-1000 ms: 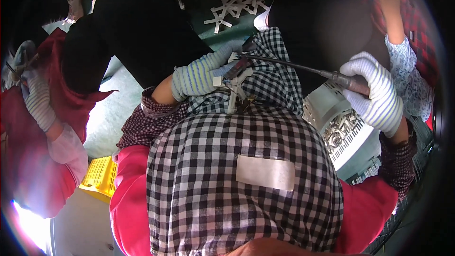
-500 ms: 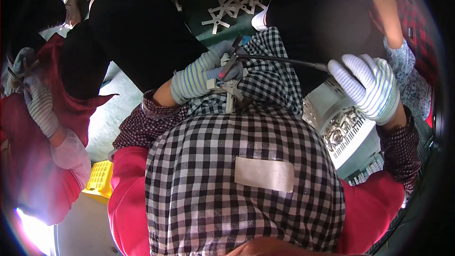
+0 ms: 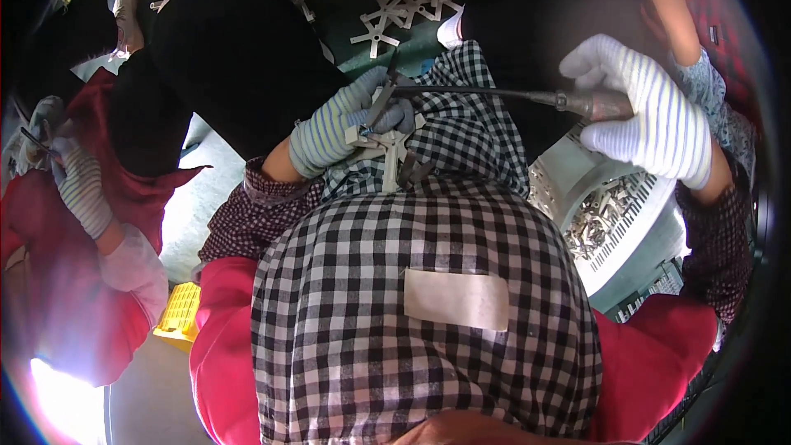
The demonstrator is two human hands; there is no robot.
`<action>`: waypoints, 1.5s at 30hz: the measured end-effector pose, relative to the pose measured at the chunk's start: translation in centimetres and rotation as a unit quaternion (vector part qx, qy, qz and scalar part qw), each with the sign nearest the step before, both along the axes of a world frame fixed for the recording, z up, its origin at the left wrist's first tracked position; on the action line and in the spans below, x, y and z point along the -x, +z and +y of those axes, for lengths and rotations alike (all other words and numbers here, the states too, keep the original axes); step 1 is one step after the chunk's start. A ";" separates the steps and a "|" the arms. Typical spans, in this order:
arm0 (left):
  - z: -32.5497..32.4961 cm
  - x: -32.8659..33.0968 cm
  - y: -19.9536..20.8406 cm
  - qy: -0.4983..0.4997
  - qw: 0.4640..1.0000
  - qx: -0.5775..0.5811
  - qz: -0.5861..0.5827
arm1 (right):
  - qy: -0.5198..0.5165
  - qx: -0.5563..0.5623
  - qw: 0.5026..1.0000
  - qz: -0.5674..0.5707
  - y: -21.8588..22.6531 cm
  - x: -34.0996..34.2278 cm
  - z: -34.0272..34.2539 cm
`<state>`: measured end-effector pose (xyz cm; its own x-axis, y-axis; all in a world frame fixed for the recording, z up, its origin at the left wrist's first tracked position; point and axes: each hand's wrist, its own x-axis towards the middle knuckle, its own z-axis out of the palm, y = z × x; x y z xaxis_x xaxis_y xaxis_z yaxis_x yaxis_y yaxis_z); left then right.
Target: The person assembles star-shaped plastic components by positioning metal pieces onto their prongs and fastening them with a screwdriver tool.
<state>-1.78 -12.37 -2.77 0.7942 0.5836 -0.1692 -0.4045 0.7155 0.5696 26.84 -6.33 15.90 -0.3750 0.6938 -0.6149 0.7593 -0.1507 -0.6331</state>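
Striped gloves working a cross-shaped casting with a slim rod tool.

Left hand (image 3: 342, 124) is pinching the grey cross-shaped part (image 3: 386, 142) above the checked lap; right hand (image 3: 647, 107) is gripping the rod tool (image 3: 494, 94) closed. Bracing the part firmly and keeping the tip steady would help.

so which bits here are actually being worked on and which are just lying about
In hand:
left hand gripping a cross-shaped metal part
right hand holding a long rod tool against the part

Lying about:
loose cross parts on the green surface
white basket of small metal pieces
yellow crate
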 end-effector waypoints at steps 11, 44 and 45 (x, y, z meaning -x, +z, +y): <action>0.0 0.1 -0.8 0.009 0.996 0.086 -0.007 | 0.499 -0.471 0.693 -0.222 0.5 -0.2 -0.4; -0.6 -0.3 1.3 -0.018 0.992 0.079 0.094 | 0.469 -0.390 0.758 -0.229 0.3 0.7 -1.5; -0.8 -0.3 0.8 -0.018 0.992 0.083 0.091 | 0.467 -0.370 0.771 -0.226 0.1 0.7 -1.4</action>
<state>-1.49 -13.21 -1.93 0.7616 0.5079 -0.4025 -0.2783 0.8172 0.5047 26.14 -7.71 15.98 -0.7862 0.4751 -0.3952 0.4867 0.8701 0.0778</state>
